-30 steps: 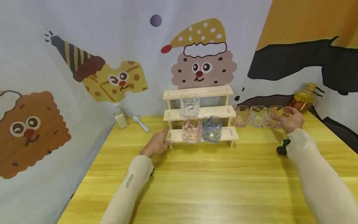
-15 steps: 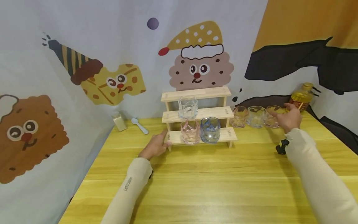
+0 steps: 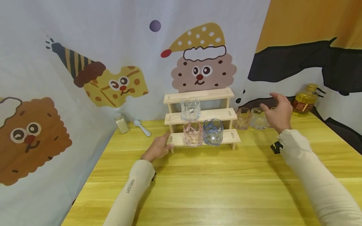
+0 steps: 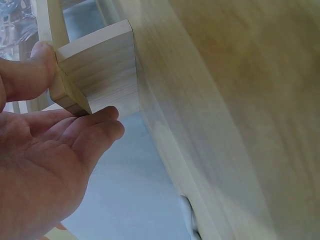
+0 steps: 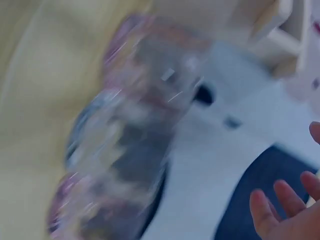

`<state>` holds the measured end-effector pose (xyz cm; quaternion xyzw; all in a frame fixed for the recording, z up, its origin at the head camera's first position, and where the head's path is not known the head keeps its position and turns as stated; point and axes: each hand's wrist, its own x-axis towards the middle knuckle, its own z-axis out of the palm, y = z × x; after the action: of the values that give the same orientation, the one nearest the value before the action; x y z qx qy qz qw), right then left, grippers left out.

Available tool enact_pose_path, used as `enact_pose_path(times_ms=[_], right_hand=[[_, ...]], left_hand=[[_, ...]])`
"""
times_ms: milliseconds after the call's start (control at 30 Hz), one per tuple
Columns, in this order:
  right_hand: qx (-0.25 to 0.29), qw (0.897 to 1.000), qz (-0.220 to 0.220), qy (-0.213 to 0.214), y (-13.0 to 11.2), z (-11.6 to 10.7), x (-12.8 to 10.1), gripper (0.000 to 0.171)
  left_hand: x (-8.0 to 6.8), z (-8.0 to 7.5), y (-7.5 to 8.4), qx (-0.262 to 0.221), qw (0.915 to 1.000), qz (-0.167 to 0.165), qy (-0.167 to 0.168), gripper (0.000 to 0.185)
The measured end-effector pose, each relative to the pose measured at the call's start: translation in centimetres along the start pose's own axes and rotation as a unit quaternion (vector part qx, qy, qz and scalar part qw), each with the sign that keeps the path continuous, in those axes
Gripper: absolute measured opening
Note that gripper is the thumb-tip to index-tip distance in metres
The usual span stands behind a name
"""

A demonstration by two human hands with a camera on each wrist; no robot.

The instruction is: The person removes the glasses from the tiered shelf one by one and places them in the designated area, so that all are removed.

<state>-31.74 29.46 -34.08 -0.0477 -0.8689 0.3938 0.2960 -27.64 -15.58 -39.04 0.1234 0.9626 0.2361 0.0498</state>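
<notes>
A three-step wooden rack (image 3: 202, 114) stands at the back of the yellow table. On its middle step is a clear glass (image 3: 191, 109); the bottom step carries a pink glass (image 3: 193, 133) and a blue glass (image 3: 213, 131). My left hand (image 3: 162, 142) pinches the left end of the bottom step (image 4: 100, 70), thumb on top and fingers (image 4: 95, 125) beneath. My right hand (image 3: 268, 102) hovers open, fingers spread, over glasses on the table right of the rack: an amber-pink one (image 3: 243, 118), a clear one (image 3: 256, 118), and a third mostly hidden behind the hand. The right wrist view is blurred; only glasses (image 5: 125, 135) and fingertips (image 5: 262, 205) show.
A bottle of yellow oil (image 3: 304, 100) stands at the back right. A pale blue spoon (image 3: 142, 127) and a small carton (image 3: 122, 123) lie left of the rack. Cartoon-printed cloth (image 3: 85, 62) hangs close behind and to the left of the table (image 3: 212, 188).
My right hand has lifted off the rightmost glass and moved up and left, fingers spreading. The left hand has stayed on the end of the rack.
</notes>
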Motion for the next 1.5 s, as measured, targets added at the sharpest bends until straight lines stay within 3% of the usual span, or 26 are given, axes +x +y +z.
enact_pose_path(times_ms=[167,300,400,567,733,900,1067,1500], right_hand=[[0.025,0.996,-0.075,-0.030,-3.7,1.6,-1.2,0.056],[0.067,0.986,-0.132,-0.072,-7.0,3.2,-2.0,0.054],[0.111,0.977,-0.142,-0.116,-9.7,4.7,-2.2,0.055],[0.161,0.961,-0.107,-0.199,-13.5,7.3,-1.9,0.060],[0.146,0.943,-0.046,-0.296,-16.4,9.2,-1.9,0.070],[0.126,0.928,0.003,-0.350,-18.3,10.6,-2.1,0.078],[0.128,0.920,0.034,-0.368,-18.9,11.9,-2.4,0.083],[0.130,0.935,0.055,-0.326,-19.0,13.3,-2.8,0.089]], left_hand=[[0.0,0.1,0.1,-0.005,1.0000,-0.002,-0.001,0.068],[-0.1,0.0,0.0,-0.004,1.0000,-0.007,-0.005,0.069],[-0.1,-0.2,0.0,-0.006,0.9999,-0.009,-0.008,0.070],[-0.1,-0.4,-0.3,0.000,1.0000,0.000,-0.003,0.069],[-0.3,-0.2,-0.5,0.004,1.0000,0.006,0.001,0.070],[-0.2,-0.2,-0.4,-0.002,0.9999,0.009,0.004,0.069],[-0.1,-0.3,-0.4,0.001,1.0000,0.008,0.002,0.069],[0.0,-0.1,0.0,0.000,1.0000,0.007,0.000,0.069]])
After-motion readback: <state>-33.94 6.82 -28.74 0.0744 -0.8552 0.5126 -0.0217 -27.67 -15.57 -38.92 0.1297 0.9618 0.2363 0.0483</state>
